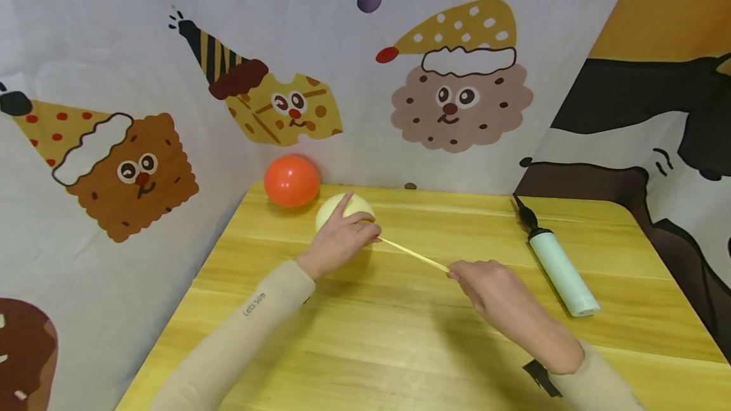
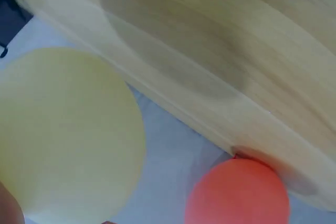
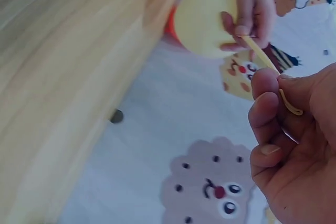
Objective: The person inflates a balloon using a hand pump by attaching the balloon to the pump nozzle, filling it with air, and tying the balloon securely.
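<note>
A pale yellow inflated balloon (image 1: 327, 213) is held by my left hand (image 1: 341, 241), whose thumb and fingers pinch its neck while other fingers lie against its side. From there the neck (image 1: 414, 254) stretches taut to my right hand (image 1: 495, 290), which pinches the far end between thumb and forefinger. In the right wrist view the curled tip (image 3: 292, 104) of the neck pokes out past the right thumb. The yellow balloon (image 2: 71, 135) fills much of the left wrist view, with only a bit of a finger at the lower left corner.
A red-orange balloon (image 1: 292, 181) sits at the back left of the wooden table (image 1: 371, 347). To the right lies a mint-green hand pump (image 1: 562, 271) with a black nozzle. A black patch (image 1: 541, 378) is near my right sleeve. Behind hangs a cartoon-printed cloth (image 1: 320, 37).
</note>
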The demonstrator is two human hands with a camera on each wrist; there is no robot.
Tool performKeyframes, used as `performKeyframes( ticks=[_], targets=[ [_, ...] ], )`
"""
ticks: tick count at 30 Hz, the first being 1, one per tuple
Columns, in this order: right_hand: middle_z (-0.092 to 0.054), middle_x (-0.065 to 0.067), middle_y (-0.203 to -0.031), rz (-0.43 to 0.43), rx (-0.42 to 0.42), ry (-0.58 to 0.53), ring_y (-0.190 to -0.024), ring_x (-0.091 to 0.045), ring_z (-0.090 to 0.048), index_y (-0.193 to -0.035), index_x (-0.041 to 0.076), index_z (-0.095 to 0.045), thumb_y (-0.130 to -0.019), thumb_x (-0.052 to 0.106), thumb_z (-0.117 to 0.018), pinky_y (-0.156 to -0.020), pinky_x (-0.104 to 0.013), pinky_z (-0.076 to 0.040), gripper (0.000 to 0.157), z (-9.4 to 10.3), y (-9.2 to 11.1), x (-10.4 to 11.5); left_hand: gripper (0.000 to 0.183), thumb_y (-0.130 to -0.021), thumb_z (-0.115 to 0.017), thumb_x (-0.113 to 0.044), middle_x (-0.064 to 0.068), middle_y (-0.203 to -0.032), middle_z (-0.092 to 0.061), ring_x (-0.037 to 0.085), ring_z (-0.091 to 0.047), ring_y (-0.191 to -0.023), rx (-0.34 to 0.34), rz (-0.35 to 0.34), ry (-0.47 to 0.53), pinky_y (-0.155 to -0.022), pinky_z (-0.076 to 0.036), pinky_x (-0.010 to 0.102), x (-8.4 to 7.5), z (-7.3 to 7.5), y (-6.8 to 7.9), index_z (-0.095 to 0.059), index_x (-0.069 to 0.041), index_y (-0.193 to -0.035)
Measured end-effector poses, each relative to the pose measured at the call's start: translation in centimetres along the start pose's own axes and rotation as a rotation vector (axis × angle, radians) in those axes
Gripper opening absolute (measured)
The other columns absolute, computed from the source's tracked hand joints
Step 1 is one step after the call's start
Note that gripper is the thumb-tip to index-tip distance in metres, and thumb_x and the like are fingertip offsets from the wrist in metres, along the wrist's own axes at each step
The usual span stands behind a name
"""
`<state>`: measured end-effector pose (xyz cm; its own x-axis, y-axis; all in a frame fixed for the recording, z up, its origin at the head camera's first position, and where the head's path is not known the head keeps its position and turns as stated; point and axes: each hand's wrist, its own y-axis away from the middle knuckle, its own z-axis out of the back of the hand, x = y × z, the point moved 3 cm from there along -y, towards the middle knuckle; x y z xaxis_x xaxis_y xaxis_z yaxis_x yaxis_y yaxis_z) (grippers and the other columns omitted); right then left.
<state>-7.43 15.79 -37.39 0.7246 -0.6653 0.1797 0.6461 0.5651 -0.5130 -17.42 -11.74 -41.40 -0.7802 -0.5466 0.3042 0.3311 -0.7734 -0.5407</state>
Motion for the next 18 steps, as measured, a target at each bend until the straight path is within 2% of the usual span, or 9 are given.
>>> performKeyframes(
  ticks=[2,5,9,11,13,18],
  targets=[
    [-0.066,0.009,-0.075,0.028,-0.032,0.013,-0.063,-0.002,-0.058,-0.1,0.012,-0.07,-0.11,0.023,-0.054,-0.063,-0.037,-0.057,0.022,0.8,0.2,0.1,0.018,-0.094,-0.078,-0.02,-0.006,-0.099,-0.075,0.015,-0.068,-0.108,-0.008,0.006,0.052,-0.121,-0.023,0.063,0.1,0.2,-0.1,-0.064,-0.017,-0.106],
    [-0.069,0.002,-0.08,0.04,-0.08,0.041,-0.067,-0.011,-0.062,-0.104,0.008,-0.07,-0.113,0.028,-0.043,-0.063,-0.037,-0.057,0.034,1.5,-0.2,-0.4,0.025,-0.093,-0.077,-0.005,-0.005,-0.103,-0.075,0.015,-0.069,-0.108,0.041,0.005,0.146,-0.122,-0.021,0.062,-0.5,0.5,-0.5,-0.066,-0.018,-0.112],
    [-0.071,-0.003,-0.085,0.025,-0.099,0.07,-0.071,-0.018,-0.064,-0.107,0.005,-0.069,-0.101,0.008,-0.064,-0.067,-0.039,-0.056,0.007,1.2,-1.1,-1.2,0.036,-0.089,-0.07,0.008,-0.007,-0.099,-0.076,0.015,-0.071,-0.105,0.169,0.023,0.251,-0.122,-0.023,0.061,-1.7,0.6,-0.9,-0.07,-0.018,-0.114],
    [-0.071,-0.004,-0.085,0.015,-0.089,0.075,-0.073,-0.019,-0.065,-0.107,0.005,-0.068,-0.095,0.002,-0.069,-0.069,-0.04,-0.056,0.012,0.8,-1.5,-1.4,0.037,-0.088,-0.07,0.009,-0.009,-0.093,-0.076,0.015,-0.071,-0.103,0.218,0.052,0.249,-0.121,-0.026,0.059,-2.1,0.4,-1.0,-0.072,-0.017,-0.114],
    [-0.07,-0.003,-0.083,0.008,-0.083,0.077,-0.072,-0.019,-0.065,-0.106,0.006,-0.068,-0.094,0.0,-0.07,-0.07,-0.041,-0.056,0.013,0.3,-1.7,-1.5,0.038,-0.088,-0.07,0.009,-0.009,-0.087,-0.075,0.014,-0.071,-0.099,0.239,0.09,0.211,-0.121,-0.028,0.056,-2.0,0.1,-0.9,-0.073,-0.017,-0.115],
    [-0.07,-0.001,-0.08,-0.009,-0.074,0.062,-0.07,-0.019,-0.065,-0.103,0.006,-0.069,-0.097,0.004,-0.069,-0.068,-0.043,-0.056,0.007,-0.4,-1.9,-1.0,0.053,-0.091,-0.068,0.007,-0.007,-0.082,-0.072,0.016,-0.07,-0.086,0.22,0.129,0.123,-0.12,-0.032,0.052,-1.5,-0.5,-0.1,-0.063,-0.018,-0.137]
  ],
)
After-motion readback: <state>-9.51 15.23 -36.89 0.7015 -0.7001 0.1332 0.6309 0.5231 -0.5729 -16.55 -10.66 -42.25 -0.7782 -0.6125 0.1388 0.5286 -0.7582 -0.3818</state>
